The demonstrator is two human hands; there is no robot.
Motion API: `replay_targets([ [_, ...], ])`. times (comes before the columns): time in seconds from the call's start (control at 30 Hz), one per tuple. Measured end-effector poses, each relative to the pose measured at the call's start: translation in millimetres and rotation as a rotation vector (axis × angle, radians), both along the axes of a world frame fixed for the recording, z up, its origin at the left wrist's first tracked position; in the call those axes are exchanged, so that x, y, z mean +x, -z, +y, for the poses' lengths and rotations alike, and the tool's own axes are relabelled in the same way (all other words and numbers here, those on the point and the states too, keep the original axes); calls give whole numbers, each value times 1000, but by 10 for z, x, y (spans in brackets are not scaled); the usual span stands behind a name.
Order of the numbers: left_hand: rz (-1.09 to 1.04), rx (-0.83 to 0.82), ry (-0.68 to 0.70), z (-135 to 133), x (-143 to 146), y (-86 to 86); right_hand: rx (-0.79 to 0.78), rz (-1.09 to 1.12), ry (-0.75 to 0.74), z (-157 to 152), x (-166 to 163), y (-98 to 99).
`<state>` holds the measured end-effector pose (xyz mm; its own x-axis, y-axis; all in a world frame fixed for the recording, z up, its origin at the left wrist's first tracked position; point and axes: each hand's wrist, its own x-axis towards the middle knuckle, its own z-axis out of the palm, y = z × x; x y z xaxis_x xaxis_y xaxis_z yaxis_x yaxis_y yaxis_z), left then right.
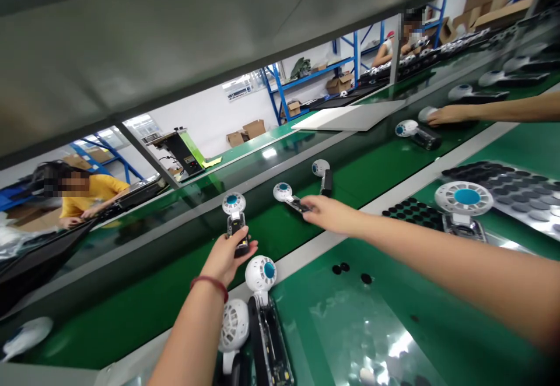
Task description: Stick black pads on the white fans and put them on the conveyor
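My left hand (227, 252) grips the dark handle of a small handheld fan (234, 203), whose round white head has a blue centre and points away from me. My right hand (326, 214) pinches the handle end of a second handheld fan (283, 192) over the green belt (350, 185). Just behind that hand lies another fan (321, 168). Near my left wrist, a fan with an open, see-through handle (271, 339) rests beside a white-headed fan (233, 325), partly hidden by my forearm.
Round black pads (413, 214) lie on sheets at the right, near another fan (464, 199). A few loose black discs (366, 279) sit on the green table. A co-worker's hand (450, 115) touches a fan on the belt. A metal shelf (196, 42) hangs overhead.
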<state>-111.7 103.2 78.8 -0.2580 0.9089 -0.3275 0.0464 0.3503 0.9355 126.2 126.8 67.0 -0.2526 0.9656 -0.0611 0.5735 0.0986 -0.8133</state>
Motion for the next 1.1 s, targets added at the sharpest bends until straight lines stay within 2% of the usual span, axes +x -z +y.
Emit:
replay_targets([
  [0.07,-143,79,34,-361,265,-77,2,-91,-165,-476,197,42],
  [0.13,-272,63,68,-748,553,-49,-40,-162,-298,-948,371,128],
  [0.2,-405,15,74,-1070,823,96,-47,-238,-412,-1297,481,221],
  [0.27,-646,-37,77,-1271,1036,317,-18,-323,-478,-1478,513,285],
  [0.33,-748,-45,58,-1351,1175,543,32,-389,-528,-1519,482,304],
  [0.43,-708,-31,-22,-1345,1261,775,66,-413,-574,-1474,395,278],
  [0.53,-528,13,-70,-1330,1269,897,15,-367,-498,-1457,357,282],
  [0.63,-308,63,-34,-1351,1255,1006,-57,-274,-422,-1484,415,359],
  [0.7,-217,93,-5,-1373,1247,1073,-103,-130,-405,-1485,482,398],
  [0.8,-136,112,29,-1400,1248,1122,-177,173,-316,-1419,520,358],
  [0.9,-64,97,66,-1424,1270,1101,-217,357,-104,-1308,418,241],
  [0.97,-20,79,81,-1438,1295,1059,-215,381,-44,-1248,306,179],
  [1.1,46,70,99,-1449,1347,934,-160,252,-106,-1197,131,134],
])
